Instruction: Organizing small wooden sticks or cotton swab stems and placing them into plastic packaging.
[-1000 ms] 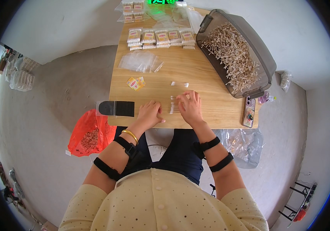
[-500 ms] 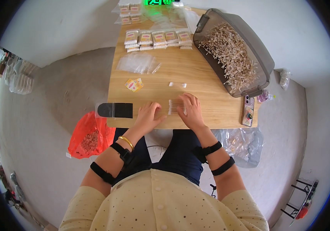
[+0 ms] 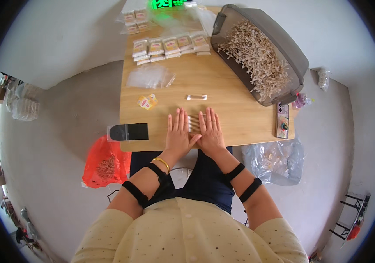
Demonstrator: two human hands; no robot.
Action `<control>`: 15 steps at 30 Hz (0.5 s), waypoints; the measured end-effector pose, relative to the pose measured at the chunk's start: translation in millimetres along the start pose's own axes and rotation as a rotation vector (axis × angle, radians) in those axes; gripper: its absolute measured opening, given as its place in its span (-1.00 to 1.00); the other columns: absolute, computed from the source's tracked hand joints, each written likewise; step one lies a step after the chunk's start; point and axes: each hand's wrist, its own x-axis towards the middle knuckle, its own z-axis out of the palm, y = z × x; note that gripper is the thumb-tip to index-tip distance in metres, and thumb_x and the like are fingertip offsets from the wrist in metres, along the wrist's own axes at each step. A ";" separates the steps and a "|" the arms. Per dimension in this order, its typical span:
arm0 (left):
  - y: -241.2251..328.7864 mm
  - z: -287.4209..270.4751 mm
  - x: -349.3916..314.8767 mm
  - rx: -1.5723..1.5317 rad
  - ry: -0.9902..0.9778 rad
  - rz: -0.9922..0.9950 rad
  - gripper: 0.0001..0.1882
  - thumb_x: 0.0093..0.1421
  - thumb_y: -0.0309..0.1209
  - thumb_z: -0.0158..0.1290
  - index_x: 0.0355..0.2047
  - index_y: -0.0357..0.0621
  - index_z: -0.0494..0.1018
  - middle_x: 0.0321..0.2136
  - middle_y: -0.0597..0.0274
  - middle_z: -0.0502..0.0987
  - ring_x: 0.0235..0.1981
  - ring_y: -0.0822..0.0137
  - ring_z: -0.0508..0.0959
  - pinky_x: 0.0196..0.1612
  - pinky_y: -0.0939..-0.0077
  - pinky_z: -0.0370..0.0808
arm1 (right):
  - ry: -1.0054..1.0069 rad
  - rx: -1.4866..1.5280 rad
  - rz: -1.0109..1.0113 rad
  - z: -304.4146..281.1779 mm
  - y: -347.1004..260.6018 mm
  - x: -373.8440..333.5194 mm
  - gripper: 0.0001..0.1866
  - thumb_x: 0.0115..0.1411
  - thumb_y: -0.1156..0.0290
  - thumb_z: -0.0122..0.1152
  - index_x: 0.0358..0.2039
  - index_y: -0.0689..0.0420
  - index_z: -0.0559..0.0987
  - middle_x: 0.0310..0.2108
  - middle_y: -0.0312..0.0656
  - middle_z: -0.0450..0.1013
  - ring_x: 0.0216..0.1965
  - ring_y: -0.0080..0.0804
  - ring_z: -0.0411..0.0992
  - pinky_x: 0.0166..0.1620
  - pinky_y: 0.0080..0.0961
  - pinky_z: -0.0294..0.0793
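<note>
- The swab row (image 3: 194,123) lies on the near part of the desk (image 3: 235,116), between the two hands, its swabs set side by side.
- The left hand (image 3: 178,135) lies at the row's left end, palm down, fingers stretched out and slightly spread, gripping nothing.
- The right hand (image 3: 211,136) lies at the row's right end, palm down, fingers straight and nearly together, gripping nothing; whether the fingertips press on the swab tips is hard to tell.
- The thumbs come together at the near side of the row.
- Just far of the row is a small swab group (image 3: 196,97).
- Left of it are yellow cards (image 3: 147,101); farther off, clear bags (image 3: 150,77) and swab packs (image 3: 170,45).
- Near left lies a black strip (image 3: 130,132).
- At far right, a grey bin (image 3: 286,41) holds loose swabs (image 3: 257,57); a phone (image 3: 282,119) lies at near right.
</note>
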 end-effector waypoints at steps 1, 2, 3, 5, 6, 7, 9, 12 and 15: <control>-1.0 0.3 -0.9 0.019 -0.003 -0.002 0.05 0.39 0.31 -0.32 0.45 -0.51 -0.11 0.50 -0.28 -0.15 0.55 -0.09 -0.21 0.51 -0.19 -0.33 | -0.003 0.008 0.004 -0.7 0.1 0.0 -0.04 0.32 -0.11 0.06 0.47 0.34 0.03 0.49 0.33 -0.12 0.54 0.21 -0.19 0.53 0.02 -0.21; -2.4 0.4 -2.0 0.013 -0.018 -0.001 0.06 0.39 0.31 -0.33 0.45 -0.52 -0.11 0.50 -0.28 -0.15 0.55 -0.10 -0.21 0.51 -0.19 -0.33 | -0.006 0.015 0.007 -1.5 0.1 -0.2 -0.04 0.32 -0.11 0.06 0.46 0.34 0.03 0.49 0.34 -0.12 0.54 0.21 -0.19 0.53 0.02 -0.21; -3.2 -0.7 -1.2 0.008 -0.032 0.001 0.06 0.39 0.31 -0.33 0.45 -0.53 -0.11 0.51 -0.28 -0.16 0.55 -0.10 -0.22 0.51 -0.19 -0.33 | -0.027 0.003 0.008 -3.5 -0.2 1.1 -0.03 0.31 -0.12 0.07 0.47 0.34 0.03 0.49 0.32 -0.13 0.54 0.20 -0.20 0.54 0.02 -0.23; -8.1 -4.4 -2.1 -0.029 0.008 0.009 -0.04 0.41 0.20 -0.22 0.44 -0.47 -0.04 0.49 -0.25 -0.05 0.55 -0.09 -0.15 0.51 -0.18 -0.29 | -0.102 -0.059 0.013 -5.6 -4.9 3.6 0.00 0.31 -0.16 0.07 0.47 0.34 0.02 0.50 0.31 -0.15 0.55 0.19 -0.22 0.54 0.01 -0.25; -15.3 -9.4 0.3 -0.045 0.071 -0.024 -0.08 0.41 0.15 -0.17 0.44 -0.44 0.00 0.47 -0.23 -0.01 0.54 -0.10 -0.11 0.51 -0.18 -0.26 | -0.140 -0.096 0.023 -9.0 -5.9 3.0 0.02 0.30 -0.18 0.08 0.47 0.34 0.01 0.50 0.31 -0.16 0.55 0.18 -0.23 0.54 0.01 -0.26; -27.3 -15.5 4.9 -0.060 0.135 -0.056 -0.13 0.41 0.10 -0.12 0.43 -0.41 0.03 0.46 -0.22 0.04 0.53 -0.10 -0.07 0.51 -0.18 -0.24 | -0.114 0.006 0.039 -14.4 -8.5 2.9 0.08 0.27 -0.26 0.10 0.48 0.33 0.01 0.51 0.30 -0.17 0.55 0.16 -0.26 0.54 0.01 -0.28; -54.2 -39.0 17.3 -0.069 0.358 -0.188 -0.35 0.34 -0.13 0.06 0.31 -0.25 0.23 0.31 -0.11 0.31 0.39 -0.13 0.22 0.42 -0.20 0.04 | -0.107 -0.028 0.053 -11.6 -3.9 1.8 0.10 0.26 -0.30 0.08 0.48 0.32 -0.01 0.51 0.30 -0.19 0.55 0.16 -0.26 0.54 0.00 -0.27; -130.7 -60.2 20.1 -0.062 0.365 -0.490 -0.49 0.22 -0.26 0.23 0.16 -0.03 0.40 0.14 0.05 0.44 0.20 -0.05 0.37 0.26 -0.11 0.22 | -0.123 -0.064 0.064 -7.1 -14.3 4.6 0.13 0.27 -0.36 0.01 0.50 0.31 -0.05 0.52 0.28 -0.22 0.56 0.13 -0.29 0.54 -0.01 -0.31; -166.4 -78.8 30.7 -0.044 0.200 -0.584 -0.60 0.16 -0.24 0.31 0.01 0.06 0.53 0.09 0.14 0.48 0.17 -0.01 0.39 0.24 -0.04 0.25 | -0.193 -0.090 0.057 0.0 -41.7 18.6 0.14 0.27 -0.39 -0.06 0.51 0.29 -0.07 0.53 0.25 -0.24 0.57 0.10 -0.32 0.55 -0.02 -0.36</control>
